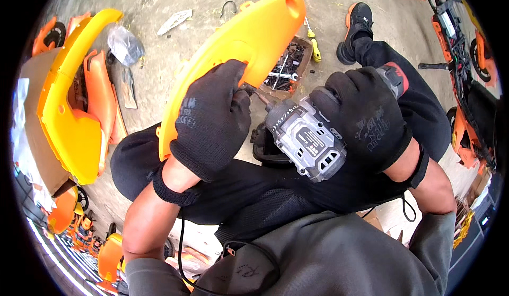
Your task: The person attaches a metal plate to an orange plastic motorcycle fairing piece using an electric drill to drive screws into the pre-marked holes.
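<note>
Holding long, slanting orange plastic panel [260, 31] in closed left grip [213, 121]; pointing grey plastic drill [310, 143] up-left in closed right grip [366, 116].

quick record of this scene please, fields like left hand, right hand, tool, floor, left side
left hand: black-gloved hand, gripping a curved yellow-orange plastic panel
right hand: black-gloved hand, holding a grey-and-black cordless power driver
tool: driver bit close to the left hand; contact with the panel unclear
floor: yellow-handled screwdriver; box of small dark parts with a wrench in it
left side: another yellow panel, clear plastic bag
</note>
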### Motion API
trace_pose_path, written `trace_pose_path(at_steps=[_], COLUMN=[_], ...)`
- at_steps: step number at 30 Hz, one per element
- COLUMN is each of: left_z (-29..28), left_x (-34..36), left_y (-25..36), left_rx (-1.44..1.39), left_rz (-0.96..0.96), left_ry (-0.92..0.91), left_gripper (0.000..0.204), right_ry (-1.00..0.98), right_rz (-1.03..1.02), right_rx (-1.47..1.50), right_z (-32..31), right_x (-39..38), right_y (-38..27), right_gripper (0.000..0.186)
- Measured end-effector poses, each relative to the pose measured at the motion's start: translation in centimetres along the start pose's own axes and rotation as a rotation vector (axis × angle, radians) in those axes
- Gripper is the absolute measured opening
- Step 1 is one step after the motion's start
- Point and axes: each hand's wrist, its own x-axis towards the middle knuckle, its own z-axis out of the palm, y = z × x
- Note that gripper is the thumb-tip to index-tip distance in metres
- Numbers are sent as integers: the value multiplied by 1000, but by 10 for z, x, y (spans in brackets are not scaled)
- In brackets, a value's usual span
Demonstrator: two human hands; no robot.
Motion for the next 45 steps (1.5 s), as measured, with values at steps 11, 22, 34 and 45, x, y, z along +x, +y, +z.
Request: trace_pose_path(at_steps=[11, 22, 34, 45], left_z=[-20, -26, -38, -53], left_x=[24, 25, 27, 33], left_y=[12, -6, 7, -12], left_rx=[-211, -559, -664, -766], left_rz=[-194, -355, -461, -337], left_ry=[-15, 40, 126, 204], left_gripper=[27, 22, 28, 26], right_ry=[135, 176, 196, -62], right_rz=[74, 221, 849, 976], right_rx=[56, 508, 1025, 564], right_z=[-12, -24, 74, 190], right_x=[11, 7, 1, 53], right_y=[10, 24, 62, 101], right_gripper=[27, 49, 43, 53])
